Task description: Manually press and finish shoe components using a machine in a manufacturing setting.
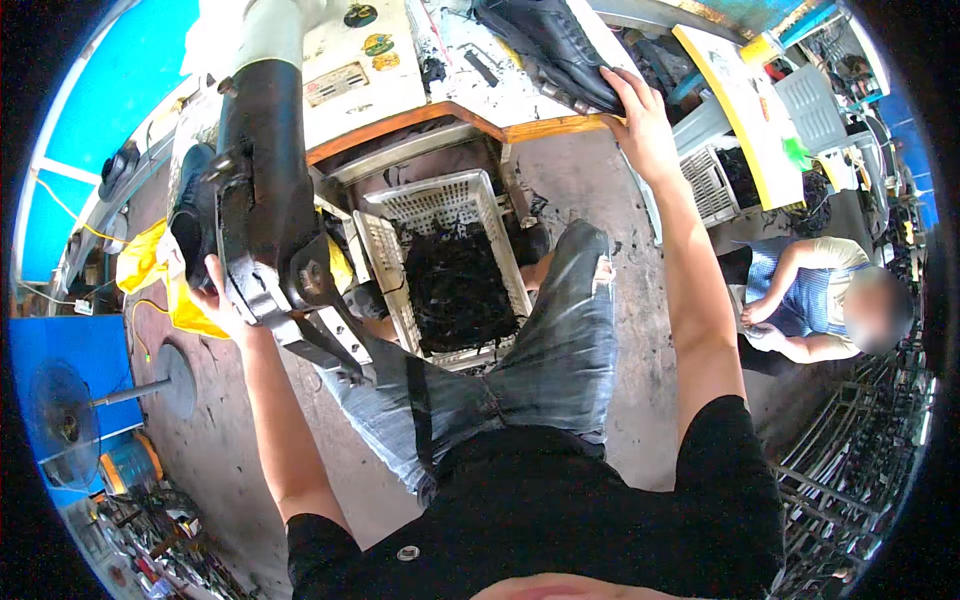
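Observation:
At the left, my left hand [222, 302] is closed around the lower end of a black shoe [190, 222], beside the dark metal arm of a machine [265, 160]. The machine arm hides part of that shoe and some of my fingers. On the white worktop [370, 85] at the upper right lies another black shoe [555, 55]. My right hand [635, 108] grips its near end, fingers over the upper, close to the wooden table edge [560, 128].
Between my knees stands a white plastic basket [375, 240] full of black scraps [460, 290]. A standing fan [75, 420] and a yellow cloth or bag [150, 265] are at the left. A seated person [825, 290] works at the right, near metal racks [850, 450].

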A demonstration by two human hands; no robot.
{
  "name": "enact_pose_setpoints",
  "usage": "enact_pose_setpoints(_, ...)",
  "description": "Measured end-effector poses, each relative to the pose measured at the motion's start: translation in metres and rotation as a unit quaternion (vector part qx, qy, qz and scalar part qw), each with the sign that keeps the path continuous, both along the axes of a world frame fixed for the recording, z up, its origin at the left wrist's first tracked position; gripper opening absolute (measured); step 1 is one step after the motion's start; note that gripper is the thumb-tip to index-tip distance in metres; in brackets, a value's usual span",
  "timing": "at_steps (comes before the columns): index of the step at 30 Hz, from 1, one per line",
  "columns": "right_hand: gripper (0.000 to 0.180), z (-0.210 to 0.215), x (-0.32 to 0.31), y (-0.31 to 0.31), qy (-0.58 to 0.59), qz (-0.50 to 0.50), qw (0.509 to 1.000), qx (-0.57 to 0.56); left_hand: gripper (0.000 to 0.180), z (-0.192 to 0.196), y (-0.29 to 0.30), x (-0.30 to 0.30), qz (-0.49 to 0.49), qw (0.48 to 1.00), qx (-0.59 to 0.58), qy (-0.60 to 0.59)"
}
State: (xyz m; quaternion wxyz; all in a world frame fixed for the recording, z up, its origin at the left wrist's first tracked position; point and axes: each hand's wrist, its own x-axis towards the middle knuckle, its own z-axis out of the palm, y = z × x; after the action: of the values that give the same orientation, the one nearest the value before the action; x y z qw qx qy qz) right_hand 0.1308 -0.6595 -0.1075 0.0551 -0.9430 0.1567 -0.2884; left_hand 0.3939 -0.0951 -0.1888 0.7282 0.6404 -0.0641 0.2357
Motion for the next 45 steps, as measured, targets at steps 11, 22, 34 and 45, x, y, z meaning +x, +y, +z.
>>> enact_pose_setpoints(11, 0.047, 0.033, -0.078, 0.104, -0.208, -0.040, 0.977, -0.010, 0.071, -0.034, 0.002, -0.134, -0.026, 0.958, 0.286, 0.008)
enact_pose_setpoints(22, 0.079, -0.035, -0.167, 0.181, -0.189, 0.148, 0.707, 0.665, 0.108, 0.041, -0.090, -0.233, -0.441, 0.861, -0.101, 0.233)
enact_pose_setpoints(34, 0.104, 0.015, -0.160, 0.170, -0.275, 0.058, 0.798, 0.532, 0.096, 0.077, -0.110, -0.252, -0.404, 0.900, -0.056, 0.156)
enact_pose_setpoints(45, 0.084, 0.034, -0.157, 0.142, -0.271, 0.063, 0.858, 0.431, 0.079, 0.091, -0.118, -0.259, -0.421, 0.858, -0.198, 0.219)
